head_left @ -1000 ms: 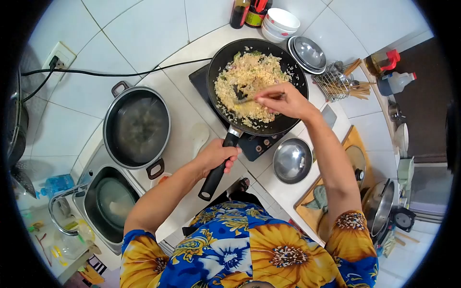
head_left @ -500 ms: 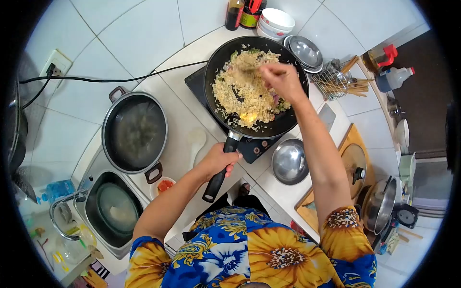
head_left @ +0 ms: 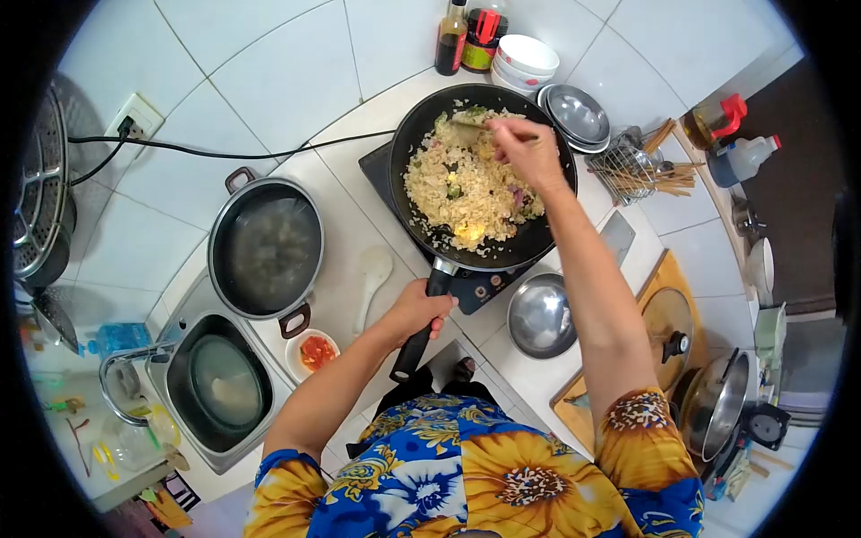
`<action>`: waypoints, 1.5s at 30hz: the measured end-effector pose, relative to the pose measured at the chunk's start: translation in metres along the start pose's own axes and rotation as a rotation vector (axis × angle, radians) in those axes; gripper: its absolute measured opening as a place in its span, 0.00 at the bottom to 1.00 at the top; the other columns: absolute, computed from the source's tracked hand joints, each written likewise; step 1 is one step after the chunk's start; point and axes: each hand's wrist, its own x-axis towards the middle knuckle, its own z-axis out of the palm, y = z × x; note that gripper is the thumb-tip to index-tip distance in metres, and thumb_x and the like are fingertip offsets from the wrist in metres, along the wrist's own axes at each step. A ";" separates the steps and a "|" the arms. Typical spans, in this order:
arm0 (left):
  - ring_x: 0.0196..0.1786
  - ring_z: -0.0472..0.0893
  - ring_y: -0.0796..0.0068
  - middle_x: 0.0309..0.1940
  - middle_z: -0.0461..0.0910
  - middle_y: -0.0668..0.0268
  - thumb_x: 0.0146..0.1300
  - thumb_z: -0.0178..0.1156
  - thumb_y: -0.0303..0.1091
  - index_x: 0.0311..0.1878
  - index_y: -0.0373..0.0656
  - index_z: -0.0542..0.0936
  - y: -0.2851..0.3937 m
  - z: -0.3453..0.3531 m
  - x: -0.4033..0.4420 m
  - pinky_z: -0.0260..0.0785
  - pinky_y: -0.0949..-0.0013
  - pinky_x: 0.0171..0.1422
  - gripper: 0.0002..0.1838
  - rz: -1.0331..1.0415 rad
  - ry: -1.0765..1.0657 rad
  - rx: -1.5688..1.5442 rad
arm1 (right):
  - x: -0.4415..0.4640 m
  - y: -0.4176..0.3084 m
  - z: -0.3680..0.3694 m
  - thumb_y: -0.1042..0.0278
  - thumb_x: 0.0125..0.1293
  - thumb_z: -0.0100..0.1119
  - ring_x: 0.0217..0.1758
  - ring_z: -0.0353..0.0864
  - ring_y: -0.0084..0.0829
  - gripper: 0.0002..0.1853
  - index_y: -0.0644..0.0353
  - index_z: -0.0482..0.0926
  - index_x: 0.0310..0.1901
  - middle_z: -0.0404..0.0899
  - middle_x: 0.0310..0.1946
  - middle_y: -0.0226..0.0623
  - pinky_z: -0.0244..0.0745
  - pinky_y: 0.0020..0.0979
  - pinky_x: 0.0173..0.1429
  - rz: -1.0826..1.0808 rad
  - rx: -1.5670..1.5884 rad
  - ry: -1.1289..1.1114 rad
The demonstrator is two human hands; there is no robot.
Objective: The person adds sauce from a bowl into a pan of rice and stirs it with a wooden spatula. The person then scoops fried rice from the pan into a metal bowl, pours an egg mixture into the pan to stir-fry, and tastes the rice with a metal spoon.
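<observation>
My left hand [head_left: 418, 312] is wrapped round the black handle of a frying pan [head_left: 408, 215] on a black induction cooker [head_left: 375, 170]. Fried rice [head_left: 448, 184] with egg and bits of vegetable fills the pan. Over the far right part of the rice, my right hand [head_left: 529, 148] is closed on a thin utensil that looks like a spoon [head_left: 468, 125]. Its head dips into the rice, so its exact shape is partly hidden. A white ladle [head_left: 373, 278] lies on the counter left of the pan, near a small bowl of chopped red food [head_left: 316, 352].
A dark two-handled pot [head_left: 267, 307] stands left, beside the sink [head_left: 206, 462]. Right of the pan sit a metal bowl [head_left: 542, 318], a cleaver [head_left: 617, 235] and a cutting board [head_left: 574, 414]. Bottles [head_left: 451, 40], stacked bowls [head_left: 527, 56] and a chopstick basket [head_left: 623, 166] line the back.
The view has shifted, so the counter sits slightly lower and to the right. My right hand has moved the spoon through the rice; my left hand keeps its hold on the pan handle.
</observation>
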 end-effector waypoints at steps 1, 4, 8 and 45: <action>0.16 0.69 0.81 0.19 0.69 0.69 0.61 0.60 0.27 0.34 0.38 0.68 0.001 0.000 0.000 0.64 0.71 0.16 0.09 -0.002 -0.001 0.002 | -0.008 0.006 0.006 0.66 0.65 0.62 0.24 0.76 0.16 0.10 0.64 0.85 0.40 0.81 0.25 0.28 0.72 0.21 0.28 0.025 0.001 -0.055; 0.15 0.69 0.80 0.18 0.69 0.69 0.61 0.60 0.28 0.33 0.38 0.68 -0.001 0.002 0.000 0.64 0.71 0.16 0.09 -0.004 -0.018 -0.061 | -0.037 -0.005 0.011 0.67 0.65 0.61 0.24 0.76 0.17 0.10 0.64 0.85 0.41 0.81 0.24 0.27 0.72 0.20 0.29 0.070 -0.029 -0.271; 0.15 0.69 0.80 0.17 0.69 0.69 0.60 0.61 0.28 0.31 0.39 0.68 -0.005 0.000 0.004 0.64 0.71 0.16 0.10 0.017 -0.014 -0.027 | -0.053 -0.032 -0.019 0.70 0.66 0.59 0.23 0.76 0.17 0.10 0.66 0.84 0.42 0.80 0.24 0.30 0.71 0.20 0.27 0.211 -0.047 -0.456; 0.16 0.68 0.81 0.18 0.69 0.70 0.60 0.60 0.28 0.35 0.37 0.71 -0.024 0.031 -0.007 0.62 0.73 0.17 0.08 0.115 0.000 -0.093 | -0.088 -0.027 -0.051 0.64 0.70 0.55 0.23 0.80 0.21 0.13 0.66 0.83 0.44 0.81 0.26 0.35 0.77 0.21 0.29 0.197 0.176 -0.103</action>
